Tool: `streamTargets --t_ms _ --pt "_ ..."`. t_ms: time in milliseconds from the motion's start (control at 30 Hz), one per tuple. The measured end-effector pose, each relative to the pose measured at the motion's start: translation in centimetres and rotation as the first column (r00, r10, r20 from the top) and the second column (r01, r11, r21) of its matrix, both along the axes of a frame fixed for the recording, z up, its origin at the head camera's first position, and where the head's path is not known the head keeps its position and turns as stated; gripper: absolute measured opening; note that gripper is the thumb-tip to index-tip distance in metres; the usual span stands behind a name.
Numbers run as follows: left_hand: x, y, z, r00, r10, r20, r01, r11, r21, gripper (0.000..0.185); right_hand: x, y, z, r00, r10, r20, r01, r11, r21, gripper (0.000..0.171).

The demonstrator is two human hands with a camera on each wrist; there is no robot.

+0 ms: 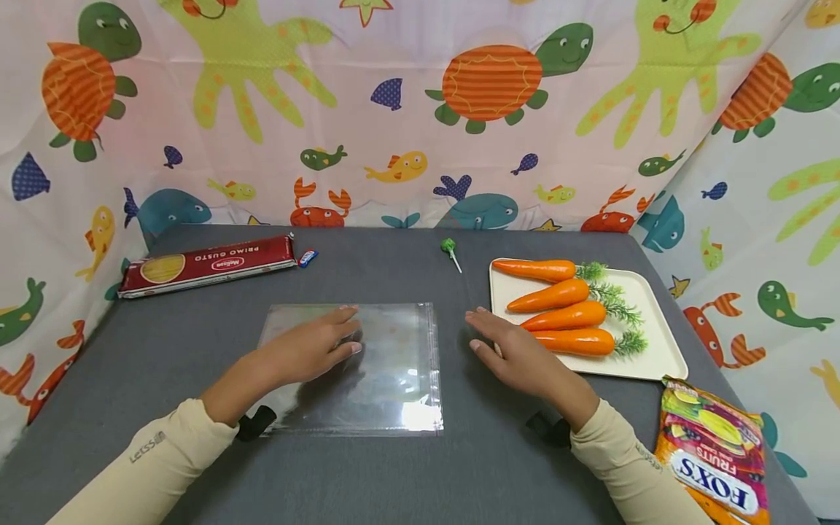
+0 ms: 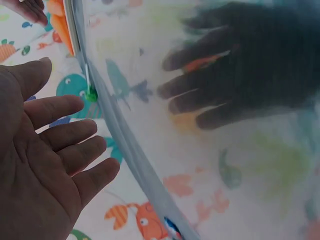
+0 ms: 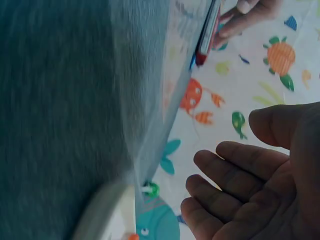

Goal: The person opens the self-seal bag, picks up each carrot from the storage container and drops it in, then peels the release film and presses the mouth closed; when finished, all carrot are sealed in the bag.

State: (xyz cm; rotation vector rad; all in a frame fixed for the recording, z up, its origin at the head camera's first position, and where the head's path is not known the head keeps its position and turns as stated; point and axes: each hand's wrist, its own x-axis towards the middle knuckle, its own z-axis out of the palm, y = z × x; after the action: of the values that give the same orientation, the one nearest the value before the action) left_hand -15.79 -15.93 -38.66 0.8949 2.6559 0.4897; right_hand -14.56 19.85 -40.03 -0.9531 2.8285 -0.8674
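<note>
At the head view's lower right lies a Fox's bag [image 1: 715,456], contents hidden. Left of centre, the left hand [image 1: 305,351] hovers over a clear pouch [image 1: 397,350]; the right hand [image 1: 521,355] is beside the tray [image 1: 659,343], which carries four carrots [image 1: 554,295]. Both hands are loosely extended; only the wrist views show their palms. Farther off, upper middle, lies a lollipop [image 1: 449,246]; upper left, a biscuit pack [image 1: 210,266].

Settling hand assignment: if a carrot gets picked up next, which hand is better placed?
Probably the right hand: it's empty, open and overlaps the left edge of the tray of carrots in the head view. The left hand, also empty, is farther away, over the clear plastic sheet.
</note>
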Motion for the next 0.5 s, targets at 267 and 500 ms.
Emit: streamTargets --t_ms 267,500 --pt "1.0 1.2 -0.6 0.998 -0.058 0.013 0.058 0.998 0.029 0.055 1.0 -2.3 -1.4 0.994 0.106 0.004 -0.106 0.993 0.055 0.049" --pt "1.3 2.5 -1.8 0.991 -0.133 0.011 0.134 0.99 -0.044 0.069 1.5 -3.7 -1.9 0.98 0.192 0.053 -0.198 0.97 0.142 0.052"
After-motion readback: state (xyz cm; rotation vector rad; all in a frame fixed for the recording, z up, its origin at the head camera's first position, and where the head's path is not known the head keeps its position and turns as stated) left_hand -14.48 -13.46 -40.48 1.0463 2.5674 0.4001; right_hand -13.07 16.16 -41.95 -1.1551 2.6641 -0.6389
